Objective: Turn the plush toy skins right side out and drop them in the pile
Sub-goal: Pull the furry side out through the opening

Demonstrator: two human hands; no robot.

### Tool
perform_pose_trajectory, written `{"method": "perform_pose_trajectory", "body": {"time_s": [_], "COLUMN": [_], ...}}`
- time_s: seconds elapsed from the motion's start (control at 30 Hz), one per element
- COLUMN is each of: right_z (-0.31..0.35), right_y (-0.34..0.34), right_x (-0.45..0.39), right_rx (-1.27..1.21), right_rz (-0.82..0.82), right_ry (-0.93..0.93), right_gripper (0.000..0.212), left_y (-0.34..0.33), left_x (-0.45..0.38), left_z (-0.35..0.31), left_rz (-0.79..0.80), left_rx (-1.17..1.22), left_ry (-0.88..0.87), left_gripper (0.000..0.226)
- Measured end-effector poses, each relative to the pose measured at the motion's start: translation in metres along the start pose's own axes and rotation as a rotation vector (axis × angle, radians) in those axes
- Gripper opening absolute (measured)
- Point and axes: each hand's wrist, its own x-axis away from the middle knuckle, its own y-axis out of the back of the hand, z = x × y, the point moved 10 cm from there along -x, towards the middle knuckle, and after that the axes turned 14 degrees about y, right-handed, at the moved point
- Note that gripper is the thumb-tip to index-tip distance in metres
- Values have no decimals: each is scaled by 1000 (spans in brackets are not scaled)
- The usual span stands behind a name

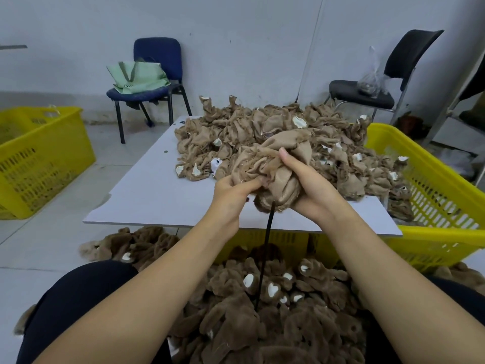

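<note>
I hold one tan, inside-out plush toy skin (273, 164) above the near edge of the white table (147, 195). My left hand (232, 195) pinches its lower left folds. My right hand (307, 185) grips its right side, thumb pressed on top. A thin black rod (266, 248) stands upright from my lap into the skin's underside, where dark fur shows. A heap of inside-out tan skins (262, 127) covers the far half of the table. A pile of furry brown skins (275, 306), right side out, lies between my knees.
A yellow crate (446, 195) stands at the table's right with skins spilling in, another yellow crate (39, 158) on the floor at left. A blue chair (157, 74) with a green bag and a black chair (380, 93) stand by the wall.
</note>
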Motion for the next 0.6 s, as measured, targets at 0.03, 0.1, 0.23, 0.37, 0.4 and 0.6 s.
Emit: {"method": "perform_pose_trajectory", "body": {"time_s": [0.03, 0.1, 0.23, 0.37, 0.4, 0.6], "right_z": [2, 12, 38, 42, 42, 25], "right_y": [3, 18, 47, 43, 37, 3], "right_x": [-2, -7, -7, -3, -3, -3], "right_rx": [-17, -11, 42, 83, 110, 248], "right_rz": [-31, -161, -374, -373, -339, -126], "right_ry": [12, 99, 268, 307, 307, 199], "right_gripper": [44, 37, 37, 36, 35, 33], "left_y": [0, 1, -7, -5, -5, 0], "left_x": [1, 5, 11, 12, 12, 12], "left_z": [0, -1, -13, -17, -17, -21], "left_rz": [-2, -1, 78, 87, 101, 76], "left_rx": [10, 45, -225, -380, -381, -209], "left_ry": [-1, -10, -44, -20, -16, -63], "left_gripper": [19, 19, 53, 91, 94, 45]}}
